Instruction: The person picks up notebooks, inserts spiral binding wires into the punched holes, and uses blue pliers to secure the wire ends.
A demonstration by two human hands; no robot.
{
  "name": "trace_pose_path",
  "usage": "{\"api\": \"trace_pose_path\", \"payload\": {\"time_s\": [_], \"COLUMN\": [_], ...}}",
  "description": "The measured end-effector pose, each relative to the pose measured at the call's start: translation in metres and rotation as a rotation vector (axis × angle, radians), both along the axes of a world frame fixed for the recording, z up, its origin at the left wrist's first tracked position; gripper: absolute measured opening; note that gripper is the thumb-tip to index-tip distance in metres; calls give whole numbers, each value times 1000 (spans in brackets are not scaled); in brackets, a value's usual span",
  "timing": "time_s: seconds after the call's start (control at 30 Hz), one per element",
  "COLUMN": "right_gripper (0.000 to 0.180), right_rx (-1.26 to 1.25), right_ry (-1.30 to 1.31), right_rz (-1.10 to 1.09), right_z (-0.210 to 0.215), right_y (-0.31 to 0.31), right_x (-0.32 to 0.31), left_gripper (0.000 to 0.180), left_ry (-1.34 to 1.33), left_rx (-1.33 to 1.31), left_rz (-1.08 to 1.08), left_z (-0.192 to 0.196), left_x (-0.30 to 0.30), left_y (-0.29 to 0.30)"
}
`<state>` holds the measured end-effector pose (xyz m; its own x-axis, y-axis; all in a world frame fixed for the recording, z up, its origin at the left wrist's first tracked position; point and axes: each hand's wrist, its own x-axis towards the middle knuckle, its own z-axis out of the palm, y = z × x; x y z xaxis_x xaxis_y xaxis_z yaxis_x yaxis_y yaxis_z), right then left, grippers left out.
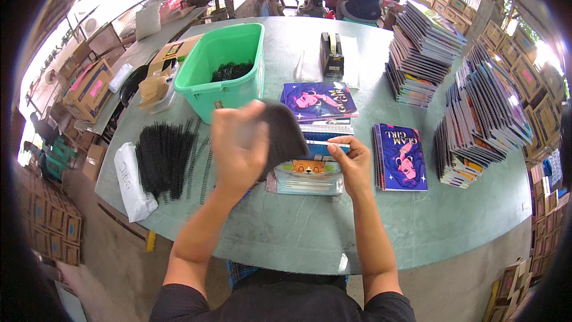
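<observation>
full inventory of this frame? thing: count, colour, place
dark sheet: one, dark grey, in left hand, centre
notebooks: small pile, purple cover on top, centre
purple notebook: one short pile, right of centre
notebook stacks: several, multicoloured, right side
spiral coils: heap, black, left of hands
tub: one, green, black coils inside, behind coils
tape dispenser: one, black, far centre
white bag: one, left edge
table: one, grey-green
cardboard boxes: many, brown, far left
left hand: grips sheet, blurred
right hand: on the pile's edge
</observation>
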<state>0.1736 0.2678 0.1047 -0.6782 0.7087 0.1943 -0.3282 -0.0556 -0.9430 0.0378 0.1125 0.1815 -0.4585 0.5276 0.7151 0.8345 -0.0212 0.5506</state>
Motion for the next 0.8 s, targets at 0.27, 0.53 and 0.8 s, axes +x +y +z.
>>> {"api": "trace_pose_path", "payload": {"time_s": [0.27, 0.53, 0.8], "right_gripper": [41, 43, 44], "right_rx": [-48, -54, 83], "right_ry": [61, -47, 37], "right_rz": [169, 124, 179], "right_z": [-1, -1, -8], "right_y": [7, 3, 14], "right_x": [4, 10, 12], "left_gripper": [33, 33, 32], "left_ry": [160, 90, 11], "left_rx": [-117, 38, -223], "left_rz": [-25, 32, -132], "left_z": [-13, -3, -42], "left_x": [15, 30, 53], "left_y": [11, 27, 23]}}
